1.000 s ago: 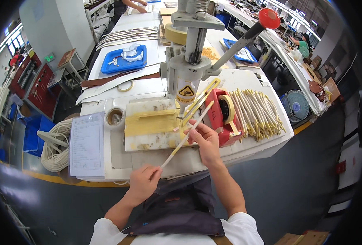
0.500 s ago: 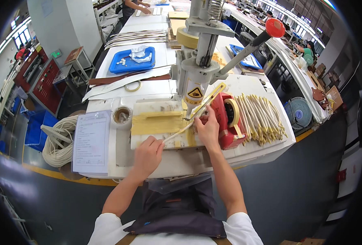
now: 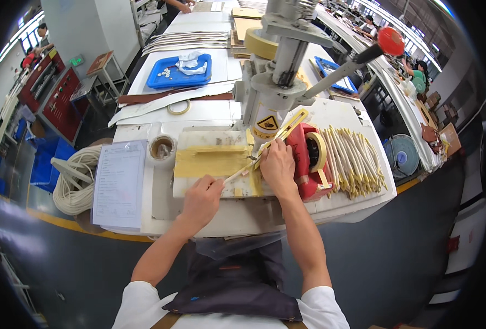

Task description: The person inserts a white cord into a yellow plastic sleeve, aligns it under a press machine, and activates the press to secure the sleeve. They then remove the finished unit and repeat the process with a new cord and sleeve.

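Observation:
My left hand (image 3: 200, 202) is closed in a pinch on one end of a thin white cord (image 3: 236, 175), over the near edge of a pale board (image 3: 212, 187). My right hand (image 3: 278, 169) is closed around a slim yellow tool with a long slot, which looks like a utility knife (image 3: 294, 124). Its handle slants up to the right, and its lower end is partly hidden at the cord. Yellow tape (image 3: 210, 166) covers part of the board. Just behind the hands stands a grey lever press (image 3: 265, 90) with a red-knobbed handle (image 3: 390, 41).
Beside my right hand sit a red tape dispenser (image 3: 308, 186) and a pile of tape-tipped white cords (image 3: 352, 159). A tape roll (image 3: 162, 149), a printed sheet (image 3: 119, 186) and a cord coil (image 3: 77, 189) are at left. Farther back lies a blue tray (image 3: 163, 82).
My right hand has turned and lowered, its fingers closing in over the cord and the yellow tool. The left hand still pinches the cord. The view has shifted slightly.

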Motion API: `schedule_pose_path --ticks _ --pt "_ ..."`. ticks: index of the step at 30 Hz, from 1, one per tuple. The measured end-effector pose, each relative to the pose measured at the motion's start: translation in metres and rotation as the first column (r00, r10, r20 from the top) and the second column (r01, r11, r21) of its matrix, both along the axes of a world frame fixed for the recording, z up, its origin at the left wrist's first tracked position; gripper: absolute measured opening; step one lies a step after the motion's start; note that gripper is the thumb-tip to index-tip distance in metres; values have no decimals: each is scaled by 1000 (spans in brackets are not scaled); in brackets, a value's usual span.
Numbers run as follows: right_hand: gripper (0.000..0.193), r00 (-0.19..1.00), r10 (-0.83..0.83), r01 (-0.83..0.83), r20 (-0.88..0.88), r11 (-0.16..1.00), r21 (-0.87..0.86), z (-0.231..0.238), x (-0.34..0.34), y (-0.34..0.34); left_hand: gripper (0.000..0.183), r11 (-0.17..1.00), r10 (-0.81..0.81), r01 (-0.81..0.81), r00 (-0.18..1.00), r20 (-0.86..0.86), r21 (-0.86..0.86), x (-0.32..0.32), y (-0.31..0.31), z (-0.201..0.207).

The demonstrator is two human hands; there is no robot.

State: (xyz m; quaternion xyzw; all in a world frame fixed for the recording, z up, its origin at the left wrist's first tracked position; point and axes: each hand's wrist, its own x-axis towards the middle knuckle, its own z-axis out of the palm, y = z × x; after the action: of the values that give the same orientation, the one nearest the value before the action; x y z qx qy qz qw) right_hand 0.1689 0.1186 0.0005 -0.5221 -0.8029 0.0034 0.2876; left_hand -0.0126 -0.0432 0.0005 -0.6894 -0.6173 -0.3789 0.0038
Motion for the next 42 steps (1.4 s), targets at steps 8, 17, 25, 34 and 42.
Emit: schedule_pose_path --ticks 8,17,25,34,42 --pt "27 995 53 -48 90 997 -56 0 2 4 18 998 -36 35 999 15 57 1 5 -6" --pt "26 989 34 -22 141 996 -89 3 0 5 18 999 -20 26 990 140 -44 5 11 -2" --pt "27 988 37 -24 151 996 -81 3 -1 4 25 995 -98 95 994 52 42 2 19 -15" --pt "27 986 28 -18 165 998 -62 0 -1 7 19 993 -108 109 994 -20 47 4 26 -11" --pt "27 987 28 -17 156 998 -67 0 -2 7 27 989 -129 136 987 -95 66 5 30 -8"
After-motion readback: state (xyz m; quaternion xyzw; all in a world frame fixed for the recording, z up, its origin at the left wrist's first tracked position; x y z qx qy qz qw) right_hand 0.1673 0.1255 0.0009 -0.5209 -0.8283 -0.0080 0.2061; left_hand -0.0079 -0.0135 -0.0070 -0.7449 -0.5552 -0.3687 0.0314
